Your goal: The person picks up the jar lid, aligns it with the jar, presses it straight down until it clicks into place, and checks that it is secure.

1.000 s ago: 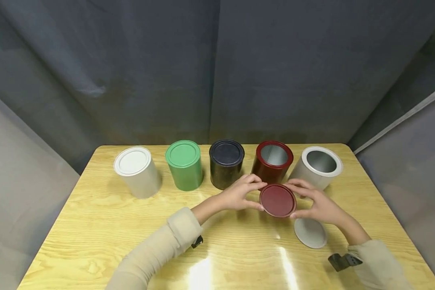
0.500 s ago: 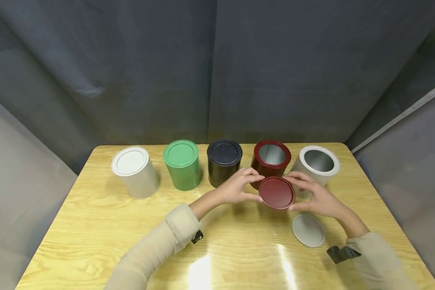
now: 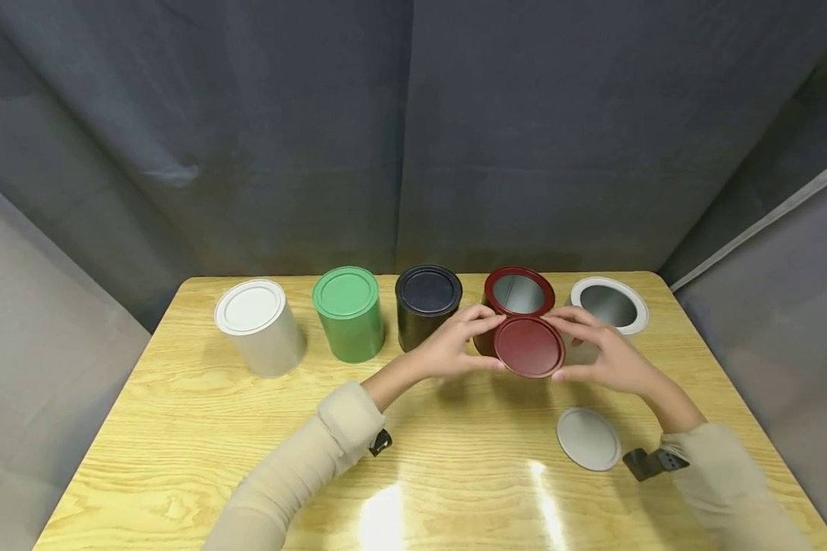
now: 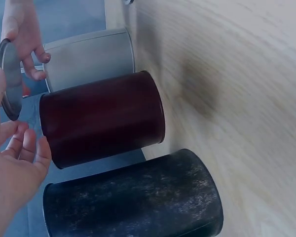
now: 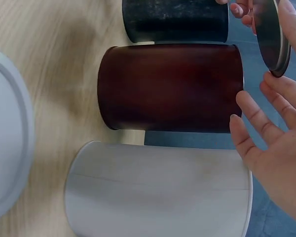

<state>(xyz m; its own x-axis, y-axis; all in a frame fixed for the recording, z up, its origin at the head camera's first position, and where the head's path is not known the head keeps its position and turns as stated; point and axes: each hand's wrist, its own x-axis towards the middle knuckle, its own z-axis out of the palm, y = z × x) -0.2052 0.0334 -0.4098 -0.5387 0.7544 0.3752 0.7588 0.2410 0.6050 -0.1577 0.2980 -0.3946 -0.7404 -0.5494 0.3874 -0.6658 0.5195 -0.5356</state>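
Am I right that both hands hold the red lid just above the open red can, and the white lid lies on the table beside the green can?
Not quite. The white lid lies near the right hand, far from the green can, as the head view shows. Both hands do hold the red lid by the open red can.

Five round metal tins stood in a row along the far side of the wooden table. The dark red round lid, held between the left hand and right hand, hung just before the open dark red tin, second from right. A flat white round lid lay nearer, right of centre.

Dark red lid, pale wood-grain table
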